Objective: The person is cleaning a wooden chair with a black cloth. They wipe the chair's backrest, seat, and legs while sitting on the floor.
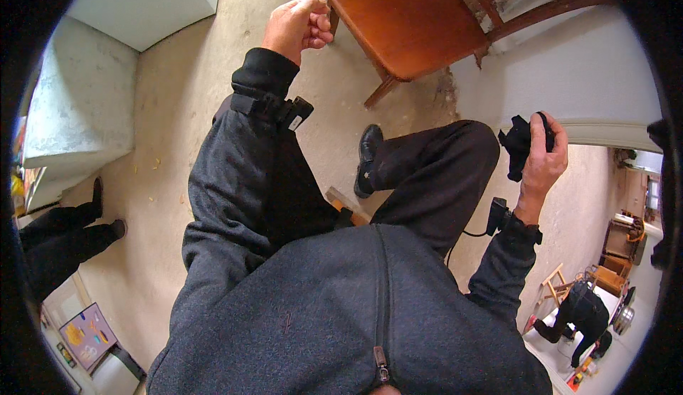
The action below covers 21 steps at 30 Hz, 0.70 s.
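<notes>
My left hand (301, 26) is beside the front edge of a brown wooden chair (405, 21), its fingers curled in with nothing visible in them. Whether it touches the chair leg behind it, I cannot tell. Off to the right, my right hand (547, 152) grips a crumpled black cloth (516, 147) between thumb and fingers. Black devices are strapped at both my wrists, and a cable hangs from the right one. Between the hands are my bent knee and a black shoe (368, 155) on the floor.
A wooden-handled tool (347, 208) lies partly hidden by my jacket. Pale block-like furniture (85, 91) stands at the left, near another person's legs (69, 229). Through an opening at the lower right, a person (581, 309) bends over near wooden furniture.
</notes>
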Tool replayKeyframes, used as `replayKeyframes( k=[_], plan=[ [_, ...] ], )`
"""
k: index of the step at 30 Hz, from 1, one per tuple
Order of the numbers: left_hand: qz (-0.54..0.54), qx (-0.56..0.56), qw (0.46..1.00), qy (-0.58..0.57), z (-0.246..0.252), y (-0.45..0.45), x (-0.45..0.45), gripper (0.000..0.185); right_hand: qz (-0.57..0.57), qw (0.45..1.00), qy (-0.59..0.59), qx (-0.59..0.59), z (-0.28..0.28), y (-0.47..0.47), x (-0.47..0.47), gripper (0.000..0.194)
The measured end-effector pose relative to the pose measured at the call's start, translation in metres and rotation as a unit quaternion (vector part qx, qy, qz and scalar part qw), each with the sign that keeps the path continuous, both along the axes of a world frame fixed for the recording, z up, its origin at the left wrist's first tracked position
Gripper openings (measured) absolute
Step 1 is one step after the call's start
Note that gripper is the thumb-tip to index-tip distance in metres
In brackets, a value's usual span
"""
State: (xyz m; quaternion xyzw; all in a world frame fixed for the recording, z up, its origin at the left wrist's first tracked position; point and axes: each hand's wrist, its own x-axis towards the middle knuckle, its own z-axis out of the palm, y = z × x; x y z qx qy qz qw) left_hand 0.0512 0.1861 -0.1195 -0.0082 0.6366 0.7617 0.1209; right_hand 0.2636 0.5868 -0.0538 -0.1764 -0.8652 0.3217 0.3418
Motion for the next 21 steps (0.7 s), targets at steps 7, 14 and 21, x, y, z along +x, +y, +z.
replayKeyframes(
  k=[7,14,21],
  plan=[
    [-0.003,-0.013,1.0,0.003,-0.01,-0.005,-0.005,0.033,0.001,0.999,0.025,-0.028,-0.004,0.0,-0.001,0.033],
    [-0.029,-0.032,0.998,0.038,-0.011,0.006,-0.003,0.035,0.016,0.997,0.03,-0.064,-0.001,0.0,-0.012,0.033],
    [-0.077,-0.049,0.996,0.024,-0.023,0.006,-0.011,0.035,0.079,0.99,0.022,-0.118,0.008,-0.016,-0.027,0.033]
  ],
)
